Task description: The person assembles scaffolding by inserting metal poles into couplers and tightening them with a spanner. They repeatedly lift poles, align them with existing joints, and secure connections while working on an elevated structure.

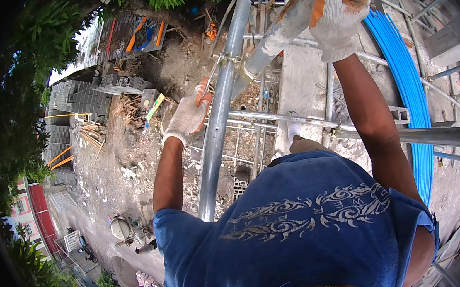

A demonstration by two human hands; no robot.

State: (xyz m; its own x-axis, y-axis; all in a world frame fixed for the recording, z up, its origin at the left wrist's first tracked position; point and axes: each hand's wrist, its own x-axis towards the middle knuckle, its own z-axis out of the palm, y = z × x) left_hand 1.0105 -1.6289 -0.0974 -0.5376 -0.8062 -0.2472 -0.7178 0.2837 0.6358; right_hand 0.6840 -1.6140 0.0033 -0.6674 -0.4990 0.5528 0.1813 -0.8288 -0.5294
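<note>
My left hand (188, 113), in a whitish work glove with orange on the fingers, is closed around a thin metal bar that looks like a wrench (213, 73). Its upper end meets a scaffold coupler (230, 60) on a long grey steel pipe (217, 117). From that coupler a second, cement-stained pipe (284, 28) slants up to the right. Higher up, my right hand (335, 17), gloved the same way, is wrapped around this slanting pipe near the top edge of the view. Part of its grip is hidden behind the pipe.
More scaffold tubes (283, 116) cross below me, beside a concrete ledge (302, 74). A bundle of blue bars (404, 91) curves down the right. On the ground far below lie stacked hollow blocks (77, 100), timber scraps (93, 134) and a mixer-like machine (121, 229). Tree branches (30, 108) hang at left.
</note>
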